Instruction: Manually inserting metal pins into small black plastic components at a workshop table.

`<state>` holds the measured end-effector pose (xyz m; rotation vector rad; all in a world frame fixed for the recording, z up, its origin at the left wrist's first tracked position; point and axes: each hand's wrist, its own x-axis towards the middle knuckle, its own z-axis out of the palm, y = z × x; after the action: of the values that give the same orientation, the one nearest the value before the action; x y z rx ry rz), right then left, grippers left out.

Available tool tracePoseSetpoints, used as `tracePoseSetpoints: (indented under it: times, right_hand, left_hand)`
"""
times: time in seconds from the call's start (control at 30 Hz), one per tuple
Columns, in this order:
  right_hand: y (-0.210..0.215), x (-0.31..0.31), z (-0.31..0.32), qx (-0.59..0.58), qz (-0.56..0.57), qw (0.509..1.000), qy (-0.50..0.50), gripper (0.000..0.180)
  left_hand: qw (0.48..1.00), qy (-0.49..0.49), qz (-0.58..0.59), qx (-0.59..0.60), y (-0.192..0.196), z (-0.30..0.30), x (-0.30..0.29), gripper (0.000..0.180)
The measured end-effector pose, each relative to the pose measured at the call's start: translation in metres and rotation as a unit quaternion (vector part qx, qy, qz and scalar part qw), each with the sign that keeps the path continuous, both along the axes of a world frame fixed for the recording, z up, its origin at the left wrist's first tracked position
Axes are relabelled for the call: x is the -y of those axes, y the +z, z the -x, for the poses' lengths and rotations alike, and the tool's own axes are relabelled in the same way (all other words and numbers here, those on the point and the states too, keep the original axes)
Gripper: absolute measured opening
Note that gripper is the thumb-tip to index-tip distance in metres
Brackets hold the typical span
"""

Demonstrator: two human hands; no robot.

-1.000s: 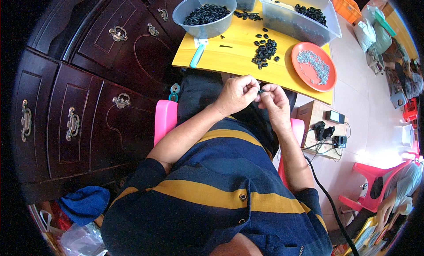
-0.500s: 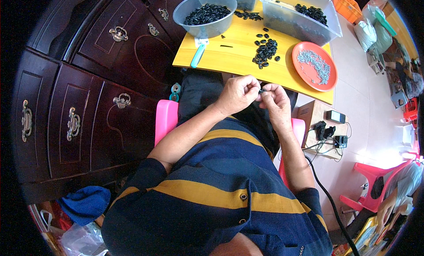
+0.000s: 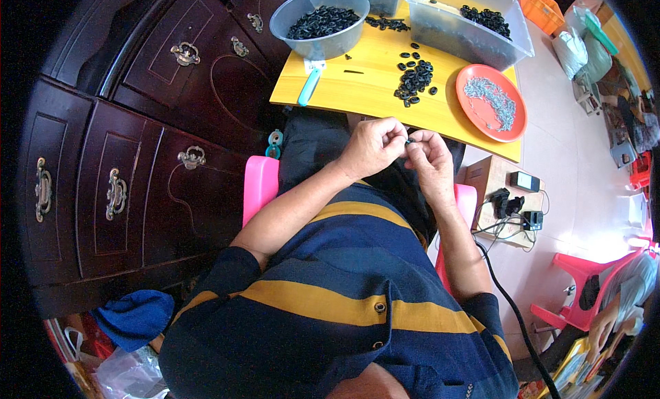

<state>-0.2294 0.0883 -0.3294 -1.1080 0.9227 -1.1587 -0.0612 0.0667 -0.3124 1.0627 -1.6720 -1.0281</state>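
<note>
Both of my hands meet above my lap, just in front of the yellow table's [image 3: 323, 100] near edge. Thumb and fingers of my left hand [image 3: 378, 146] pinch together at a small black piece [image 3: 410, 141]. My right hand [image 3: 431, 158] closes on the same piece from the other side. Most of it is hidden by my fingertips, so its exact shape cannot be made out. Beyond my hands lies a loose pile of black oval rings [image 3: 414, 80]. To its right an orange-red plate [image 3: 471, 120] bears many small silvery metal pieces [image 3: 498, 103].
A clear round bowl [image 3: 320, 49] and a clear bin [image 3: 467, 48], both holding black pieces, stand at the table's back. A turquoise-handled tool [image 3: 309, 87] lies at the left. Dark drawers [image 3: 137, 186] flank my left; a wooden box [image 3: 491, 175] with cabled devices stands right. Another person sits far right.
My hands keep nearly the same pinch and place, with only a very slight shift of the fingers. The whole view has moved a little; the things on the table look unchanged.
</note>
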Motion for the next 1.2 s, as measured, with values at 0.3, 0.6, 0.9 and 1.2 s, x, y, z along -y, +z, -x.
tracePoseSetpoints:
  times: [0.3, 0.6, 0.9, 1.2]
  right_hand:
    - [0.0052, -0.0010, -0.0005, -0.004, 0.002, 1.000, -0.001, 0.013]
    - [0.0048, -0.0007, -0.0008, -0.001, -0.005, 1.000, -0.001, 0.014]
    - [0.0003, 0.0000, -0.0003, -0.027, 0.006, 1.000, -0.002, 0.012]
    - [0.0064, 0.0011, 0.0010, 0.025, -0.012, 0.999, -0.032, 0.011]
  left_hand:
    - [1.000, 0.018, 0.009, 0.021, 0.0085, -0.0027, -0.0004, 0.006]
    - [1.000, -0.004, 0.008, 0.009, 0.0087, -0.0008, -0.0003, 0.006]
    - [0.999, -0.012, 0.025, 0.028, 0.0051, -0.0014, 0.0028, 0.006]
    - [1.000, -0.020, -0.011, -0.020, 0.0033, 0.0003, 0.0076, 0.009]
